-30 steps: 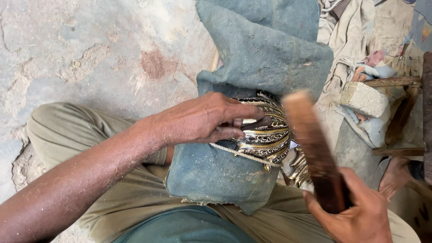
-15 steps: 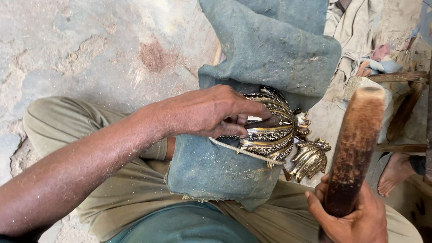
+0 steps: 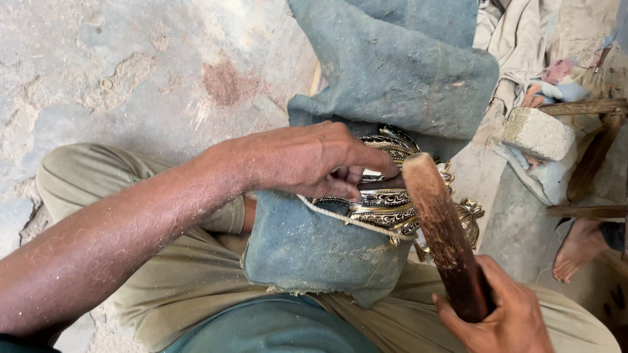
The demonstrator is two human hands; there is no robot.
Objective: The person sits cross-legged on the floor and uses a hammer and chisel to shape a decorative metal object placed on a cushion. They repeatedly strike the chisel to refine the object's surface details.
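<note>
- Two hands work over the ornament (image 3: 392,196), which lies on the cloth (image 3: 314,248) across the lap.
- Left hand (image 3: 314,160) presses fingers closed on a tool against the ornament.
- Right hand (image 3: 504,314), below-right of the ornament, grips the mallet (image 3: 441,229), its head touching the tool.

A craftsman's floor-level metalwork workshop, rough and informal: the person sits on a worn, stained concrete floor (image 3: 131,72), with a thick blue-grey felt pad (image 3: 392,72) laid over the lap as a work surface under an ornate chased brass piece (image 3: 386,202). A wooden mallet (image 3: 445,235), a stone block (image 3: 538,133), crumpled rags (image 3: 556,85) and rough wooden stool legs (image 3: 589,157) lie about
</note>
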